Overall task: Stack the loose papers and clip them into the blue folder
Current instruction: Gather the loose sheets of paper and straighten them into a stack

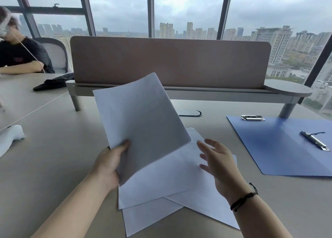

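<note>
Already lifted off the desk [62, 157]: a thin sheaf of papers [142, 119], pinched at its near left corner by the left hand [107, 166], thumb on top, fingers curled behind. Tilted up and leaning away, long axis running from that corner toward the brown divider [170, 61].

Directly below the sheaf, flat on the desk — three or so loose sheets [161, 189], fanned at different angles, overlapping each other, not yet squared. Hovering above their right part, the right hand [219, 164], palm down, fingers spread and relaxed, holding nothing; whether touching the top sheet or just above it, cannot tell.

Well to the right of the sheaf, the blue folder [280, 148], lying open and flat, with one metal clip [252, 118] at its far edge and a second clip [315, 141] near the inner fold. Closer to the right hand than to the left.

Probably next: gathering the flat sheets with the nearer right hand, joining them under the held sheaf, then carrying all rightward to the folder — a crossing move for the left hand.
</note>
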Tool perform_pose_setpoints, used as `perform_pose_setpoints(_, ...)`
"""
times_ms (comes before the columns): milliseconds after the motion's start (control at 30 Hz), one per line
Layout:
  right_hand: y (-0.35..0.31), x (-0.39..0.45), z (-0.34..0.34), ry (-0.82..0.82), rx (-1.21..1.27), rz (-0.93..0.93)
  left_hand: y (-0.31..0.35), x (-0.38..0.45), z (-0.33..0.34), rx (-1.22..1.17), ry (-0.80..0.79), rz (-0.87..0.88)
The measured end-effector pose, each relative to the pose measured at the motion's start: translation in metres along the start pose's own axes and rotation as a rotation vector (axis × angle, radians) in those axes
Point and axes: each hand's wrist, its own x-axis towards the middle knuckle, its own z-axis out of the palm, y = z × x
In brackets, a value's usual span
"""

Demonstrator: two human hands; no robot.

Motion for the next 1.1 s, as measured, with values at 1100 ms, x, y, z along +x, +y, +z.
perform_pose_setpoints(1100,0.007,-0.004,0.006,-0.191,0.222,-0.099,0.001,-0.004,0.004,0.244,0.025,0.220)
